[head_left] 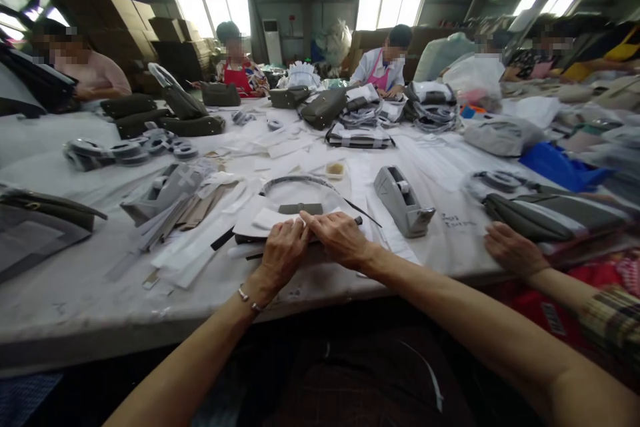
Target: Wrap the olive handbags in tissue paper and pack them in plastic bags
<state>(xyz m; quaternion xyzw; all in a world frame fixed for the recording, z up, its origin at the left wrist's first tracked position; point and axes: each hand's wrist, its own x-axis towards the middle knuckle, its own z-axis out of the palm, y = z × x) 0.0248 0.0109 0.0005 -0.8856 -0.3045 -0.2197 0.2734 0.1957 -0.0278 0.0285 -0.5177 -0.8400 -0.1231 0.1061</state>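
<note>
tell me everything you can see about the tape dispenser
The tape dispenser is grey and looks like plastic: a long, heavy-looking body with a roll sitting in a slot on top and the cutter end pointing to the near right. It stands upright, at an angle, on the white-covered table, a little right of the right hand and apart from it. No hand touches it. Some dark handwriting is on the cover just to its right.

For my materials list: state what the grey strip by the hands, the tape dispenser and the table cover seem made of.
Grey strip, just beyond left hand and right hand: likely leather or imitation, matte, cleanly cut edges. Tape dispenser: moulded grey plastic, smooth, dull sheen. Table cover: white cloth or sheet, matte, creased, pen-marked.
</note>
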